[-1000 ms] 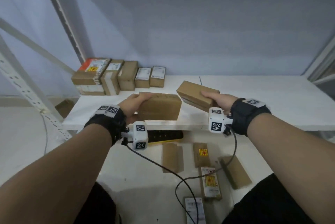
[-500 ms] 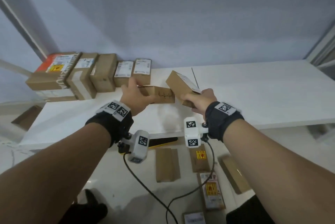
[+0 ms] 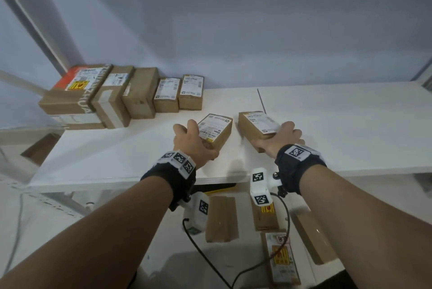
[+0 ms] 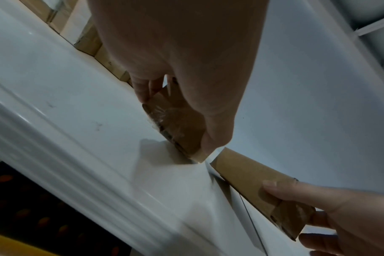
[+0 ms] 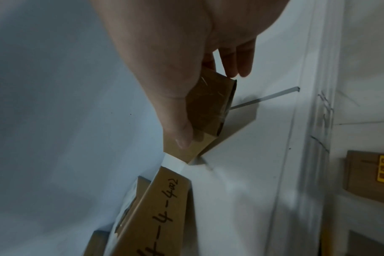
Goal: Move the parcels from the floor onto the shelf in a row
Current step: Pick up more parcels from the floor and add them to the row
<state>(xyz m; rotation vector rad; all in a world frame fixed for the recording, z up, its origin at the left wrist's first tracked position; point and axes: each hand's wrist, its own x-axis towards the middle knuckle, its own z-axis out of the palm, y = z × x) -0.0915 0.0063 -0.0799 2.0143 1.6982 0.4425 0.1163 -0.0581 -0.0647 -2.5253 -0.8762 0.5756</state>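
The shelf point(image 3: 327, 125) carries a row of parcels point(image 3: 140, 92) at 10 o'clock. Left hand point(image 3: 194, 146) fingers grip the left parcel point(image 3: 216, 129); right hand point(image 3: 280, 139) fingers grip the right parcel point(image 3: 254, 122). Both long axes point toward 12 o'clock; the left parcel is nearer the row end.

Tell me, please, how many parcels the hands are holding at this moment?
2. The left parcel is held by the left hand, the right parcel by the right hand. They are side by side, apart, at the white shelf.
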